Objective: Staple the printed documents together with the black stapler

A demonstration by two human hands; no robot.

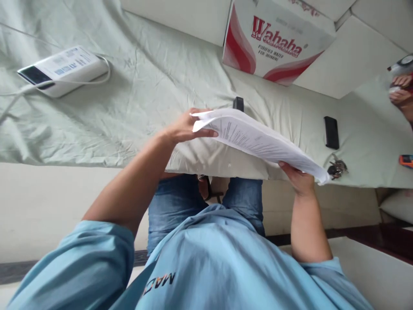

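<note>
A stack of printed paper sheets [258, 142] is held up at a slant over the cloth-covered table. My left hand [189, 127] pinches its left end, thumb on the printed side and the other fingers partly hidden behind. At the lower right edge, my right hand [299, 177] grips the same sheets, its thumb on the print and its remaining fingers largely out of sight. The sheets' left corners curl apart slightly. Just behind their top edge a small black object [238, 103] is partly covered. A bunch of keys [337, 168] lies beside the sheets' right end.
A white device with a cable [66, 71] lies at the left. A red and white Wahaha carton [274, 43] stands at the back. On the right are a black phone-like object [331, 132], an orange object [405, 161] and another person's hand [400, 97]. The green cloth [155, 73] is wrinkled.
</note>
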